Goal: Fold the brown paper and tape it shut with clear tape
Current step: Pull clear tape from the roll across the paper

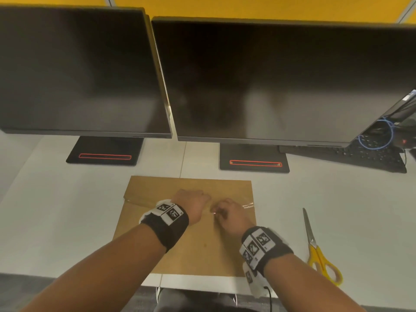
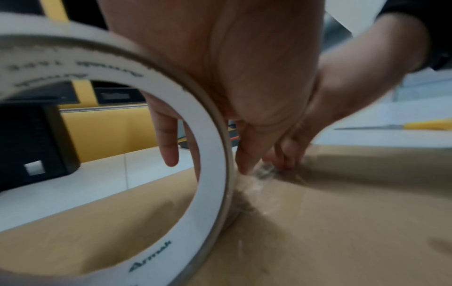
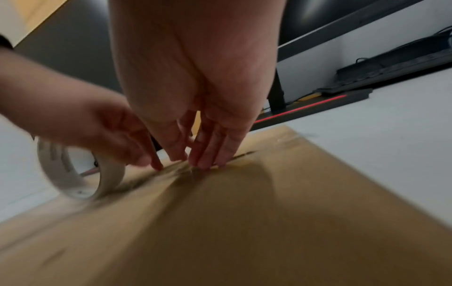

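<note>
The brown paper lies folded flat on the white desk, its flap edge running left to right under both hands. A strip of clear tape shines along that seam. My left hand grips the white-cored tape roll, one finger through the core; the roll stands on edge on the paper. My right hand sits just to the right, its straight fingers pressing the tape onto the paper. The head view hides the roll under my left hand.
Yellow-handled scissors lie on the desk right of the paper. Two dark monitors on black stands fill the back. A black keyboard and blue cable sit at the back right. The desk's front edge runs just below the paper.
</note>
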`<state>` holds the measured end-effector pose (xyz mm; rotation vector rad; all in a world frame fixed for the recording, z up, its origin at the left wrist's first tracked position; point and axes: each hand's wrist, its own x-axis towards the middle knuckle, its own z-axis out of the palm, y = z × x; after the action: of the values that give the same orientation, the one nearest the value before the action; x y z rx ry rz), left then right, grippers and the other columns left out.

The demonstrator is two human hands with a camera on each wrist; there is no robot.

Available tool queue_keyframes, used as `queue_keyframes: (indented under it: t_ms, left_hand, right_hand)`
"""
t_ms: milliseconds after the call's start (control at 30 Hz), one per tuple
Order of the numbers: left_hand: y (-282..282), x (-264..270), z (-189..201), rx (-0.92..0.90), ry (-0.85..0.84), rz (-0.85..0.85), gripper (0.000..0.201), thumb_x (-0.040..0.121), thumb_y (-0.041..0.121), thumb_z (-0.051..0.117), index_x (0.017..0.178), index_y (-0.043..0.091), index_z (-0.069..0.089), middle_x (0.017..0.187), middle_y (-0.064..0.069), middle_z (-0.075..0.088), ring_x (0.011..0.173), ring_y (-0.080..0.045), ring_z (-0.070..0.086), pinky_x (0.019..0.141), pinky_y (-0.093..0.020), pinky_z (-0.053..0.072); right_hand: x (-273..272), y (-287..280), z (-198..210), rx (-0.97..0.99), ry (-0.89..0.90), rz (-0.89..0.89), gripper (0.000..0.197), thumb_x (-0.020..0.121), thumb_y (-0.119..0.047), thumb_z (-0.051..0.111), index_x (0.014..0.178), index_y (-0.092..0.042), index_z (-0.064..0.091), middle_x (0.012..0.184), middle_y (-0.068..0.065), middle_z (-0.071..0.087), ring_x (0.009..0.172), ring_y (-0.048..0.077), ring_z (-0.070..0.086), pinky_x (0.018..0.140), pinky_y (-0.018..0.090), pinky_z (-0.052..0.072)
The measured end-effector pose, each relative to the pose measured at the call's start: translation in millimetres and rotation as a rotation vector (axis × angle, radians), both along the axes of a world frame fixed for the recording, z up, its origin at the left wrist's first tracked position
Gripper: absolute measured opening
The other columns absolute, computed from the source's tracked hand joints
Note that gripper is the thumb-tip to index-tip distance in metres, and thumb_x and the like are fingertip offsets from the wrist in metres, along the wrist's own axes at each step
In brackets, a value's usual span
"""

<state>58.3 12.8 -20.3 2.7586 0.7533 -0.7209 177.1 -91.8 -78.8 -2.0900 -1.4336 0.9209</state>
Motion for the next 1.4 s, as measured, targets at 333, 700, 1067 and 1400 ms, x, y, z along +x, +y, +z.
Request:
queue_keyframes:
  t_ms: [333,700,1067,1400]
  left_hand:
    - [43,-44,11,-0.432,0.074,0.474,0.047,0.083,0.059,0.055,0.072,0.014,0.060,0.062,0.000,0.063,0.061,-0.017,0.058,0.065,-0.027,0.043]
    - [44,-56,3,-0.205,0.045,0.434,0.041,0.081,0.054,0.055,0.058,0.021,0.056,0.065,0.001,0.055,0.066,-0.019,0.055,0.062,-0.028,0.038]
    - [40,-63,6,-0.057,0.091,0.411,0.043,0.086,0.052,0.052,0.095,0.012,0.066,0.097,-0.004,0.067,0.092,-0.022,0.064,0.078,-0.031,0.050]
    - [29,-66,18,-0.011,0.021,0.330,0.046,0.088,0.049,0.048,0.120,0.019,0.061,0.121,-0.002,0.063,0.109,-0.021,0.059,0.081,-0.029,0.043]
  right_hand:
    - [-10,18,-4,-0.090,-0.116,-0.188,0.022,0.080,-0.041,0.068,0.078,-0.020,0.065,0.092,-0.002,0.057,0.080,0.014,0.053,0.071,0.022,0.038]
    - [-18,34,-9,-0.341,-0.289,-0.136,0.054,0.078,-0.060,0.061,0.102,-0.011,0.067,0.115,0.009,0.056,0.106,0.027,0.056,0.094,0.038,0.047]
    - [-36,30,8,-0.190,-0.010,-0.166,0.008,0.084,-0.011,0.052,0.085,-0.013,0.059,0.080,0.000,0.060,0.075,0.018,0.055,0.067,0.024,0.042]
    - [-45,44,4,-0.320,-0.099,-0.175,0.046,0.075,-0.052,0.063,0.101,-0.014,0.062,0.101,0.005,0.066,0.095,0.026,0.062,0.084,0.036,0.052]
